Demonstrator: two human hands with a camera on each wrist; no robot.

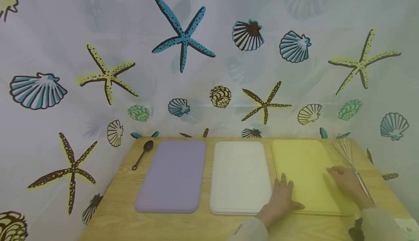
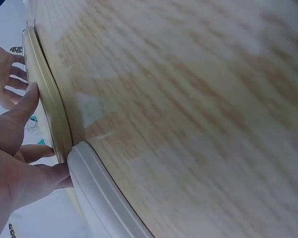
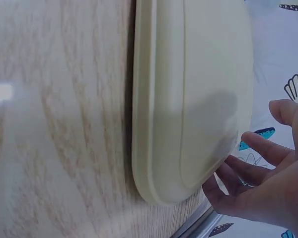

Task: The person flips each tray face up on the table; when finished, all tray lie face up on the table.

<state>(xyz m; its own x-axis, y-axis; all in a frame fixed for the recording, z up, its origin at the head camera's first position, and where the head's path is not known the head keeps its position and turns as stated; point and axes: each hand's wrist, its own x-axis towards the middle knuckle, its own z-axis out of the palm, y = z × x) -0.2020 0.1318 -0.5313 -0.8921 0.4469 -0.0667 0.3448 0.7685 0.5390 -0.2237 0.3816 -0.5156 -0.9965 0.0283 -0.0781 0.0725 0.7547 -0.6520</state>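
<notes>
A flat yellow board (image 1: 306, 172) with rounded corners lies at the right of the wooden table. My left hand (image 1: 280, 199) rests at its left edge with fingers spread, close to the white board (image 1: 240, 177); in the left wrist view its thumb touches the yellow board's rim (image 2: 52, 104). Over the right side of the yellow board is my right hand (image 1: 348, 184). The right wrist view shows that hand's fingers (image 3: 260, 148) loosely bent at the board's far edge, gripping nothing. A metal whisk (image 1: 357, 175) lies just right of that hand, partly behind it.
A purple board (image 1: 173, 175) lies left of the white one. Beyond it, near the table's (image 1: 114, 197) left edge, is a dark spoon (image 1: 141, 155). A curtain (image 1: 209, 73) printed with shells and starfish rises behind and at both sides.
</notes>
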